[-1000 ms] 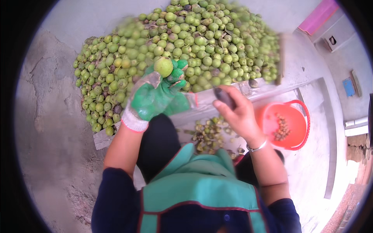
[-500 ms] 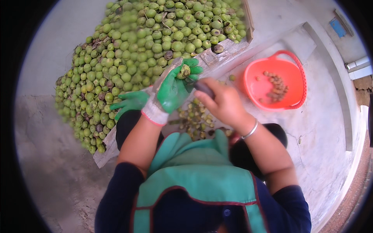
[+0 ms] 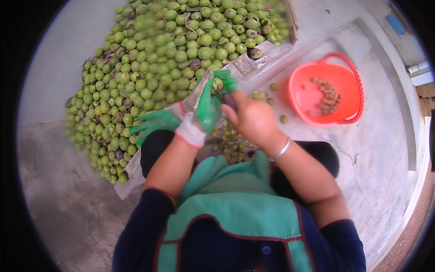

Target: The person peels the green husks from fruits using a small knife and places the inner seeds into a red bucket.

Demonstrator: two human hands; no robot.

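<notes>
My left hand wears a green-coated glove with a pale cuff. Its fingers are closed round a green-husked walnut, whose husk shows a paler patch. Close against it, my bare right hand is wrapped round the dark handle of a knife; the blade is hidden and the hand is blurred. Below both hands, husk pieces lie scattered on the floor. A second green glove lies left of my left wrist, and it looks unworn.
A large heap of green walnuts spreads ahead and to the left, edged by a wooden board. On the right stands a red bucket holding several brown walnuts. A few green pieces lie on the floor beside it.
My left hand has turned more edge-on, still holding the walnut. My right hand with the knife has shifted slightly left and down, uncovering green pieces near the bucket. The whole view has shifted a little.
</notes>
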